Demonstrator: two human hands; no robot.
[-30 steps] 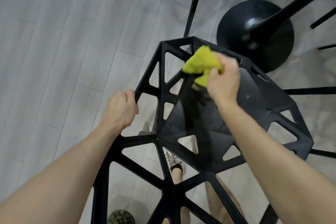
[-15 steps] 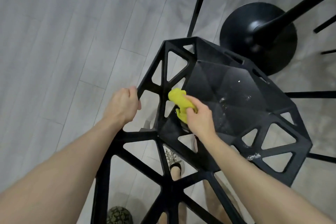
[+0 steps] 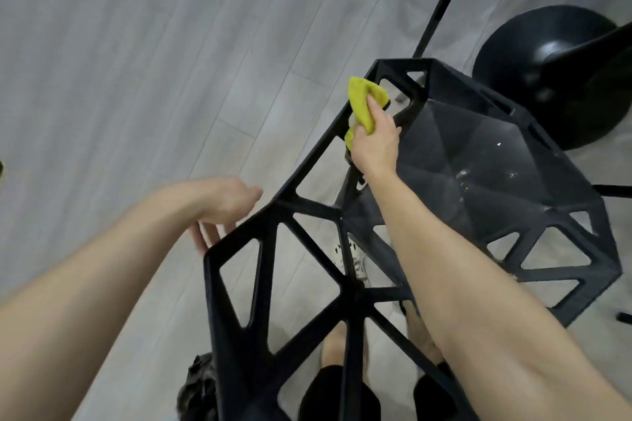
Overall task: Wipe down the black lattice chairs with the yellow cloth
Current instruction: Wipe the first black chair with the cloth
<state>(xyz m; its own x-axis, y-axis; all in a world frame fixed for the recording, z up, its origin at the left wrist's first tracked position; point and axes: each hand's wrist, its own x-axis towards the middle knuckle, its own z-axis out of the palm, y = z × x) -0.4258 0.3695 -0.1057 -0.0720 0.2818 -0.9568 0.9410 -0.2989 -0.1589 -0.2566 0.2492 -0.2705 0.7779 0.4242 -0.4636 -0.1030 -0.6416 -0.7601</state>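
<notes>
Nearest the camera, the left hand (image 3: pixel 225 203) was seen with loose, spread fingers, holding nothing, just beside the upper corner of the black lattice chair (image 3: pixel 219 301). Whether the rail was touched could not be told. With the chair unsteadied, it was judged that a firm wiping push could slide or rock it on the smooth grey floor (image 3: pixel 136 61).

Farther on, the yellow cloth (image 3: pixel 363 102) was gripped, bunched, in the right hand (image 3: pixel 374 143) and pressed against the chair's left edge rail, near its far corner. A loose fold could be caught in one of the triangular openings, or the cloth dragged out of the grip over a strut's hard edge. The pale specks (image 3: pixel 461 178) on the seat could be missed if only the rails were followed. Beyond, a round black pedestal base (image 3: pixel 547 79) stood near the chair's far side and could be struck if the chair were shoved.

The chair was seen as matt black and rigid. It was built of angled struts around triangular gaps at the back and sides, with a solid faceted seat (image 3: pixel 496 147) in the middle, flecked and faintly shiny. The cloth was seen as bright yellow, soft and crumpled into a wad, with one corner standing clear above the fingers.
</notes>
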